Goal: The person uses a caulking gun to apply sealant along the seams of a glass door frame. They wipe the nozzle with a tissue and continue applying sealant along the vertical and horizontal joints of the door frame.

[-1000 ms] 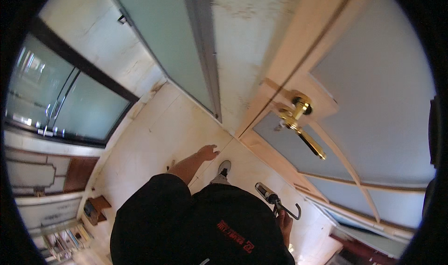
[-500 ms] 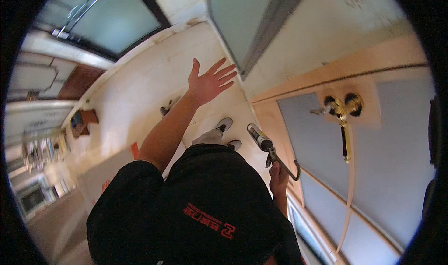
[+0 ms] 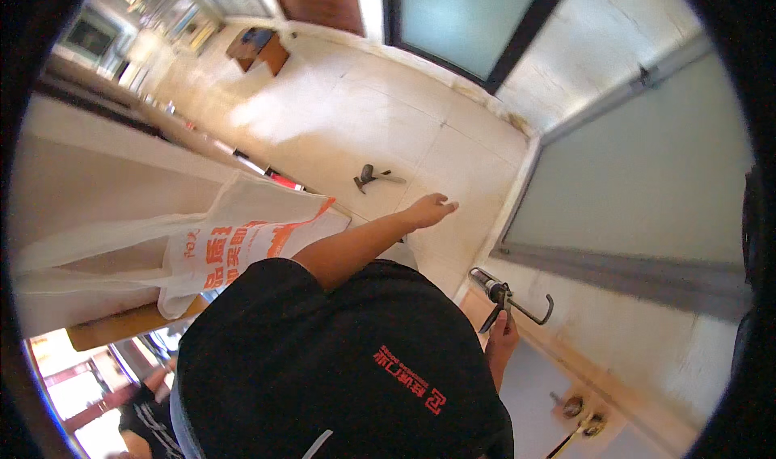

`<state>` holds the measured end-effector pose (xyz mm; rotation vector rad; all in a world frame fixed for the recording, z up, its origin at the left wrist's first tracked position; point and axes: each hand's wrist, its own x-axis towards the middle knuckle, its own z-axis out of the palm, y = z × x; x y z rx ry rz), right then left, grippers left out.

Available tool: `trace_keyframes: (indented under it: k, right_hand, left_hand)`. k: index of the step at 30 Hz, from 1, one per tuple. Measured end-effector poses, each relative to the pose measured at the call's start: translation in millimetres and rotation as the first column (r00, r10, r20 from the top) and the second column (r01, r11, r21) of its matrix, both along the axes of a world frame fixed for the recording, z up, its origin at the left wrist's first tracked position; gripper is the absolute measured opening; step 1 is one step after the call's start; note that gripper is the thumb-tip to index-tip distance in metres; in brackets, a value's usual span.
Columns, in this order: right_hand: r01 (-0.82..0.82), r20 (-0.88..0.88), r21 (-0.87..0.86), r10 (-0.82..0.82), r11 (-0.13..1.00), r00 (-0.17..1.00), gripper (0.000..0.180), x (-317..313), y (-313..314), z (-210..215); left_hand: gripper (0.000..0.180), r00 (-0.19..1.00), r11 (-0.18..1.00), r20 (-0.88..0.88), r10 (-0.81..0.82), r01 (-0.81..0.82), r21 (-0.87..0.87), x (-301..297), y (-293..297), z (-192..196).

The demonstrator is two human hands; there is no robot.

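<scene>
We hold one caulking gun (image 3: 504, 297) in our right hand (image 3: 503, 338), with the fingers wrapped snugly round its handle, and it is out in front of us on the right. One tube (image 3: 486, 282) sits in the gun, but we can't see what is inside it. Our left hand (image 3: 432, 210) holds nothing; its fingers are loose and a bit bent over the pale floor (image 3: 453, 156). Past that hand, a dark tool (image 3: 366, 176) lies on the floor, too small for us to tell its kind. On our left, a big white plastic cover (image 3: 206, 245) with orange marks takes up room right beside our arm. Farther off is one brown box (image 3: 271, 54) with something dark at its top, and we can't tell if that is in it or on it. Ahead is one black-framed glass door (image 3: 457, 26), and on the right one greenish glass panel (image 3: 638, 160). Two round gold parts (image 3: 594, 424) sit low on the right. One other person (image 3: 149, 423) shows at the lower left.
</scene>
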<state>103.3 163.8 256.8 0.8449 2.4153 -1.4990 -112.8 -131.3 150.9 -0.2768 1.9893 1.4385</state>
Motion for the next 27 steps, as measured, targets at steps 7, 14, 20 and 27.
trace_keyframes:
  k: [7, 14, 20, 27]
  right_hand:
    - [-0.491, 0.062, 0.245, 0.492, 0.836, 0.868, 0.038, -156.6, -39.2, 32.6]
    - [-0.842, -0.053, 0.257, 0.877, 0.474, 0.477, 0.033, -260.9, -83.3, 13.4]
    - [-0.942, -0.064, 0.328, 0.996, 0.078, 0.060, 0.030, -311.8, -46.4, 23.1]
    - [-0.884, 0.079, 0.323, 0.941, -0.337, -0.329, 0.029, -372.8, -51.6, 16.1]
  left_hand:
    - [0.085, 0.981, 0.978, -0.024, 0.193, -0.194, -0.080, -12.4, -62.2, 12.4]
    - [0.078, 0.878, 0.862, -0.063, 0.474, -0.478, -0.167, 67.6, -109.4, 0.8]
    - [0.068, 0.587, 0.516, -0.050, 0.808, -0.746, -0.420, 236.8, -41.5, -23.1]
    - [0.063, -0.210, -0.238, -0.121, 0.970, -0.723, -0.649, 425.5, 120.3, -5.0]
